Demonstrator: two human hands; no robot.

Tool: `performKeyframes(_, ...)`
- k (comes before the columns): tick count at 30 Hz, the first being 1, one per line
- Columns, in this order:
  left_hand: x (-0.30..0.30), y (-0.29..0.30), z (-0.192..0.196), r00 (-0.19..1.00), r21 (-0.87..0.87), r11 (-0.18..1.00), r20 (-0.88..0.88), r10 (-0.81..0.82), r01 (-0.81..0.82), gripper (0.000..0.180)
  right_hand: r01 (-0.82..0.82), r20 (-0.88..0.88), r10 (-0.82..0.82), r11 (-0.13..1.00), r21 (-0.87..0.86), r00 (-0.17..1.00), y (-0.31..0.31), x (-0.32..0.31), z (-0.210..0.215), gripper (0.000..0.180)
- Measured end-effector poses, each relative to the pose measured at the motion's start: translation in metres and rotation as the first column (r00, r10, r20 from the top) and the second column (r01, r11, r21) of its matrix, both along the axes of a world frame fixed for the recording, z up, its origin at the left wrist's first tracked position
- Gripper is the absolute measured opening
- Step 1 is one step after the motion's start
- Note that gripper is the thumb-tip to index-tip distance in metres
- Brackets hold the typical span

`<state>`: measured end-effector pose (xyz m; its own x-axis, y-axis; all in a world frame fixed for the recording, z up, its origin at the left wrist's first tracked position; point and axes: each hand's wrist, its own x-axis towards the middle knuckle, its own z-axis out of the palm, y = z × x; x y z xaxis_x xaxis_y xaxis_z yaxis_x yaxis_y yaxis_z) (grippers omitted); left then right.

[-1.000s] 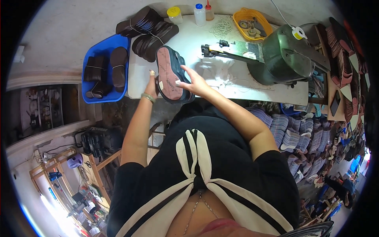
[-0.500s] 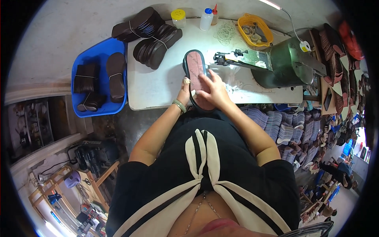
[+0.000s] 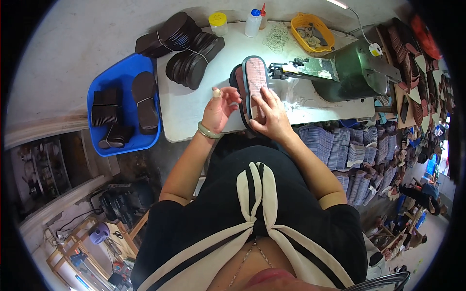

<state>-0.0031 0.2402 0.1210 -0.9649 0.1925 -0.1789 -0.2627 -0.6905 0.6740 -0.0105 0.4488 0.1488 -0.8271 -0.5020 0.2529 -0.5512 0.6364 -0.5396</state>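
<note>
I had the left hand (image 3: 217,112) loosely open, empty; the right hand (image 3: 273,115) lay across the soles (image 3: 255,72) over the counter's (image 3: 177,119) edge, grip unclear. They looked light, bendy, best held by their rims.

You have bare counter (image 3: 182,111) between your left hand (image 3: 219,110) and the bundles (image 3: 187,70); ahead of your right hand (image 3: 273,116), the machine (image 3: 352,72) stands in the way, just beside the soles (image 3: 256,75).

Here's the pink sole (image 3: 256,72), faint dark marks (image 3: 256,68) running across it, too small to make out, no lettering readable anywhere.
</note>
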Motion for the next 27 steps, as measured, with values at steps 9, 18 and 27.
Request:
performKeyframes(9, -0.006, 0.019, 0.021, 0.956, 0.38, 0.88, -0.185, -0.229, 0.285, 0.056, -0.111, 0.012, 0.11, 0.992, 0.065, 0.994, -0.007, -0.007, -0.004, 0.056)
performKeyframes(18, -0.006, 0.03, 0.043, 0.991, -0.255, 0.967, -0.132, -0.032, -0.003, 0.034, -0.057, 0.327, 0.172, 0.942, -0.332, 0.929, -0.02, -0.033, 0.098, 0.024)
performKeyframes(27, 0.019, 0.035, 0.053, 0.992, -0.269, 0.958, -0.05, -0.117, 0.1, 0.031, -0.247, 0.204, 0.32, 0.916, -0.317, 0.925, -0.006, -0.033, 0.094, 0.016)
